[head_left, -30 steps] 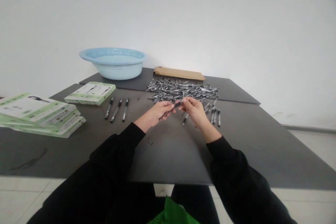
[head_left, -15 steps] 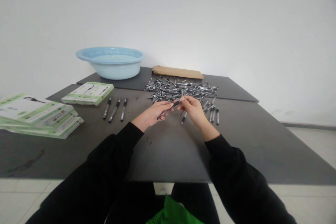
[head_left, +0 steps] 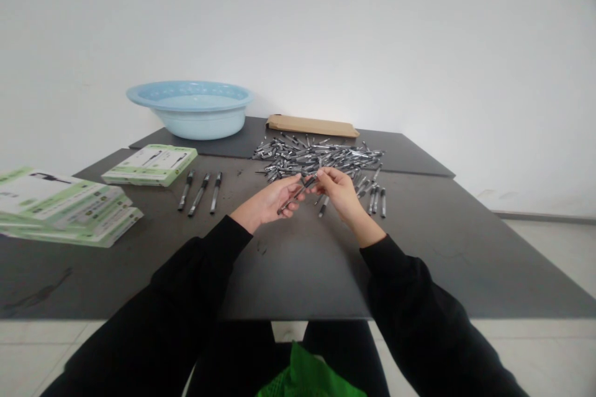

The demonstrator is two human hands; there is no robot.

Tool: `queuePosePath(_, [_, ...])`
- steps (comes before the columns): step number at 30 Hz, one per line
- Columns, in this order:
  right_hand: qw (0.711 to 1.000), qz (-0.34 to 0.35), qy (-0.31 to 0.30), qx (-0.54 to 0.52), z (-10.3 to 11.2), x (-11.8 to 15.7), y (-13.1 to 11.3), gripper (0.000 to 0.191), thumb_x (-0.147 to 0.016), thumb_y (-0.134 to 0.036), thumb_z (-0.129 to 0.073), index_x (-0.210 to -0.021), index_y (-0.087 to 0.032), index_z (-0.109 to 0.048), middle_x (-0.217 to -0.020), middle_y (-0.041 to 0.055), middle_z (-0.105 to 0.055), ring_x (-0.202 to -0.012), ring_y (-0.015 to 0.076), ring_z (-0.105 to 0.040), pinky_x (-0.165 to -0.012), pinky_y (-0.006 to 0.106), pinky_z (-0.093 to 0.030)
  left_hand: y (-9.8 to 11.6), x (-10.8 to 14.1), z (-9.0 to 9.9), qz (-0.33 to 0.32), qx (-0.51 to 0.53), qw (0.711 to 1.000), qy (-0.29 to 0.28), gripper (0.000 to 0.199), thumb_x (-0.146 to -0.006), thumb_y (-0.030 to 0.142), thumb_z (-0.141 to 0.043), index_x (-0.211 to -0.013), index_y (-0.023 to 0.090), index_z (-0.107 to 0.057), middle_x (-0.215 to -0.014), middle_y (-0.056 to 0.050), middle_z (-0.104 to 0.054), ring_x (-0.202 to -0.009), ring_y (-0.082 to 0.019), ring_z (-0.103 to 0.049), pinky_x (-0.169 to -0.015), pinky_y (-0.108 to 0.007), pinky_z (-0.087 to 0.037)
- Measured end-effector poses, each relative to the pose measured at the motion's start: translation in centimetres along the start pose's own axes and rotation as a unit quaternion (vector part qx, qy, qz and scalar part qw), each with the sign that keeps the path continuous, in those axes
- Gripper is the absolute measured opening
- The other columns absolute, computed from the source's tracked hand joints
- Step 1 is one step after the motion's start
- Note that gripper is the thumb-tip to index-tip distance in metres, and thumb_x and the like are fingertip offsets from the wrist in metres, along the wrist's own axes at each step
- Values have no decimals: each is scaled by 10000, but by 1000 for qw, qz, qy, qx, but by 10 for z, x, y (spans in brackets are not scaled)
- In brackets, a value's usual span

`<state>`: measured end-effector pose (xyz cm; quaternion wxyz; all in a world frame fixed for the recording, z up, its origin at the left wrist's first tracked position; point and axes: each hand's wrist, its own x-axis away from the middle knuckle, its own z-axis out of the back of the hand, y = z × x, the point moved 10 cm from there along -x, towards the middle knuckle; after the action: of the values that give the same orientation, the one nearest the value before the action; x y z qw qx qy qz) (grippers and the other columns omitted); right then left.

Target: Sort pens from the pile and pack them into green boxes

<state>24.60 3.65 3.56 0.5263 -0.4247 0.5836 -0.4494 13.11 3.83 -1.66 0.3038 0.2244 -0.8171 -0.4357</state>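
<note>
My left hand (head_left: 272,200) has a dark pen (head_left: 294,197) lying slantwise across its fingers, the thumb near the pen's upper part. At that upper end, the thumb and forefinger of my right hand (head_left: 339,191) are pinched together; their tips partly hide what they grip. Just beyond both hands spreads a heap of black and clear pens (head_left: 321,155). Under the right hand, a loose pen (head_left: 323,206) sticks out towards me. To the right of that hand lie several pens (head_left: 377,201) side by side.
Three capped pens (head_left: 199,193) lie in a row at the left. Beside them is a green-and-white box (head_left: 151,164), with a stack of similar boxes (head_left: 69,208) nearer me. A blue basin (head_left: 200,121) and a brown cardboard piece (head_left: 311,126) stand at the back of the dark table (head_left: 298,279).
The left thumb has shifted slightly along the pen and the left fingers have loosened a little. Both hands remain together at the pen. The whole view has shifted slightly.
</note>
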Motion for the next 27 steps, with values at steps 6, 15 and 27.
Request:
queuePosePath(6, [1000, -3, 3, 13, 0, 0, 0, 414, -714, -619, -702, -793, -221, -619, -827, 36, -730, -591, 129, -611, -577, 270, -471, 4, -4, 8, -51, -48, 997, 37, 265, -828, 373, -702, -789, 144, -573, -591, 57, -456, -390, -20, -320, -367, -141, -236])
queuePosePath(15, [999, 7, 8, 30, -1, 0, 0, 410, -739, -619, -676, -801, -219, -615, -788, 27, -718, -578, 121, -601, -578, 266, -475, -8, -1, -4, 28, 7, 999, 27, 335, -953, 428, -470, -840, 141, -600, -598, 43, -476, -383, -41, -344, -369, -158, -258])
queuePosePath(27, [999, 15, 25, 34, 4, 0, -2, 390, -758, -603, -664, -800, -218, -610, -848, 45, -735, -574, 122, -577, -563, 269, -460, -11, 1, -3, 39, 18, 999, 28, 367, -939, 459, -493, -862, 127, -629, -662, 6, -536, -438, -59, -419, -403, -172, -327])
